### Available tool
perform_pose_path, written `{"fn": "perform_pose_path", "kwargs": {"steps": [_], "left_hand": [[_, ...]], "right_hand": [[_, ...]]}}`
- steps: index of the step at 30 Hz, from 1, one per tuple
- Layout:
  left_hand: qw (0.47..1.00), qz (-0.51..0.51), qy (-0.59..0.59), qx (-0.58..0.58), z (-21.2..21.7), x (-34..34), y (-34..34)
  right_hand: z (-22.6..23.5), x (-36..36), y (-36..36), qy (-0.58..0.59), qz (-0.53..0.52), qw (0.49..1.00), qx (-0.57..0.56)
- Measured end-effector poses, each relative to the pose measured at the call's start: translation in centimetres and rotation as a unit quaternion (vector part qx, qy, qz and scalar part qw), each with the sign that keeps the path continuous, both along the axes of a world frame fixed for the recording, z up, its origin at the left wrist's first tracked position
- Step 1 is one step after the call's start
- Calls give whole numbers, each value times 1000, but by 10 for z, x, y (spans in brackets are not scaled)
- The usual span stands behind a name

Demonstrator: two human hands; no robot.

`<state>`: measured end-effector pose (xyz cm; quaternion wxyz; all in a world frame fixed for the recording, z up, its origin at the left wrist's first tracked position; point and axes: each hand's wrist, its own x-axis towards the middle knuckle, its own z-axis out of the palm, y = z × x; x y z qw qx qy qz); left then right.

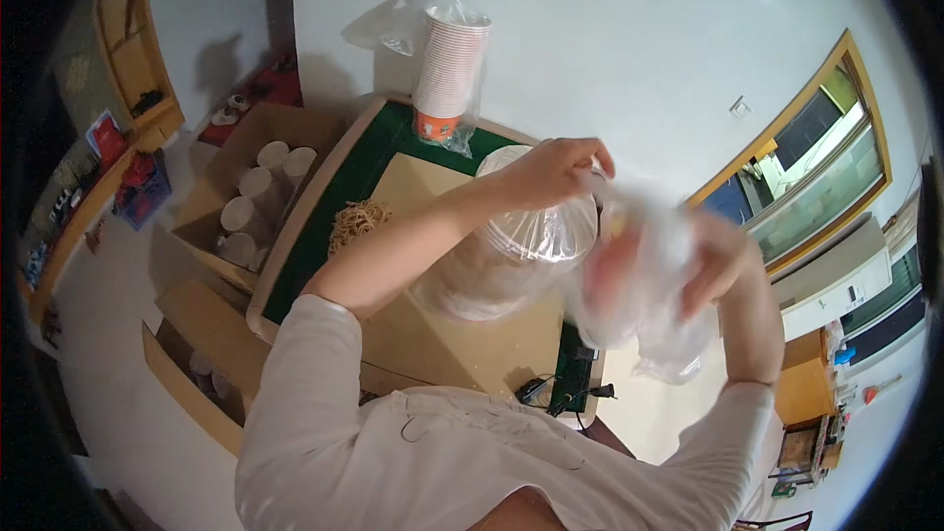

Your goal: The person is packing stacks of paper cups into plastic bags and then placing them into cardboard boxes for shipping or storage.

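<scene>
In front of me a thick stack of pale round tubs (472,275) stands tilted, wrapped in shiny clear plastic. My left hand (560,172) reaches over its upper end, thumb and fingers pinched at the edge of a crumpled clear plastic bag (669,324). On the bag's other side, my right hand (723,251) curls its fingers around the film, smeared by motion. Something reddish shows through the blurred bag, too unclear to name.
On the green-edged table (393,128) stand a tall bagged stack of paper cups (454,69), a heap of rubber bands (359,224) and a cardboard sheet (413,187). Black cables (565,395) lie by the near edge. Left, a cardboard box (197,226) holds several wrapped stacks beside another open box (197,329).
</scene>
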<state>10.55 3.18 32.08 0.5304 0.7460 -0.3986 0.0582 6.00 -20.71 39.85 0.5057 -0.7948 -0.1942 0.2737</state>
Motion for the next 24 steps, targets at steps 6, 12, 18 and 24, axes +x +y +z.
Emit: {"fn": "perform_pose_path", "kwargs": {"steps": [6, 12, 18, 24], "left_hand": [[935, 66, -269, -223, -3, 4, -1], [991, 30, 47, -119, 4, -6, 0], [976, -93, 153, -123, 58, -5, 4], [994, -46, 39, 93, 103, -14, 10]], "right_hand": [[27, 21, 76, -441, 148, 881, -86], [63, 20, 30, -302, -59, 876, 371], [55, -8, 69, -687, 60, 653, -312], [44, 18, 30, -311, -106, 898, -292]]}}
